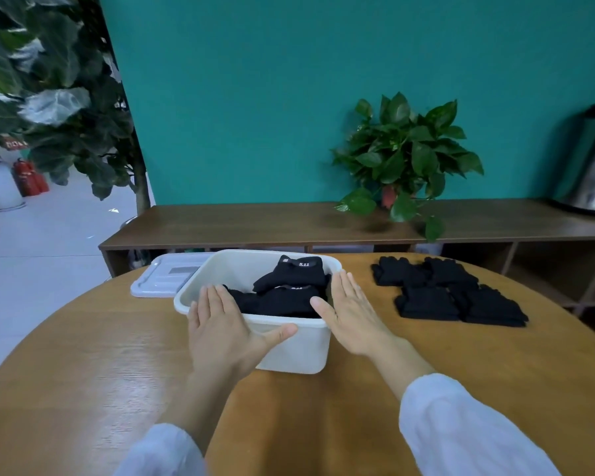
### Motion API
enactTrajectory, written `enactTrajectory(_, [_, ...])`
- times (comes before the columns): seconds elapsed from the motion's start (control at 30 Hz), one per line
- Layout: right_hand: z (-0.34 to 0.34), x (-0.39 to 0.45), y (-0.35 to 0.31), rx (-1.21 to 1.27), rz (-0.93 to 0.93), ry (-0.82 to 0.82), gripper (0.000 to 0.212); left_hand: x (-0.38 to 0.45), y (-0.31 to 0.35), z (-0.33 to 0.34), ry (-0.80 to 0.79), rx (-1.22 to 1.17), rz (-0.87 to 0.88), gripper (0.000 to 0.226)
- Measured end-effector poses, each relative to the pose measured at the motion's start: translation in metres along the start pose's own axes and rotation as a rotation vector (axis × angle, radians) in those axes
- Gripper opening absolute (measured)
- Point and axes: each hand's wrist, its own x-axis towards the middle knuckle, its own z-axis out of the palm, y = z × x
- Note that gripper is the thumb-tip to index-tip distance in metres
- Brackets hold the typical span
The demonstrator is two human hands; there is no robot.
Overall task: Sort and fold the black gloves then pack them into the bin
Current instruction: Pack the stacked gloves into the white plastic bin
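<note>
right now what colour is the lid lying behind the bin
Pale grey, almost white, the lid lies flat on the table, seen in the head view.

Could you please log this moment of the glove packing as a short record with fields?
surface: round wooden table
bin: white, open-topped bin, near the table's middle
in bin: folded black gloves, top one labelled
unpacked: glove stacks on the table, right of the bin
lid: grey lid, off, behind the bin's left end
left hand: left hand flat over the near-left rim
right hand: right hand flat by the right rim
</note>
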Motion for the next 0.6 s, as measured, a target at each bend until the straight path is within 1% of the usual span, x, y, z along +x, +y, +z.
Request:
enactTrajectory(0.2, [-0.008, 0.028, 0.012, -0.004, 0.019, -0.029, 0.078, 0.005, 0.021, 0.011, 0.058, -0.002, -0.101, 0.156])
enactTrajectory(0.3, [-0.011, 0.039, 0.017, -0.019, 0.015, -0.052, 0.078, 0.008, 0.028, 0.014, 0.07, 0.004, -0.114, 0.155])
enactTrajectory(0.5, [-0.016, 0.049, 0.021, -0.041, 0.038, -0.062, 0.079, 0.017, 0.026, 0.014, 0.044, 0.052, -0.018, 0.142])
enactTrajectory(0.6, [-0.019, 0.041, 0.022, -0.08, 0.031, -0.043, 0.078, 0.019, 0.03, 0.012, 0.016, 0.049, 0.073, 0.134])
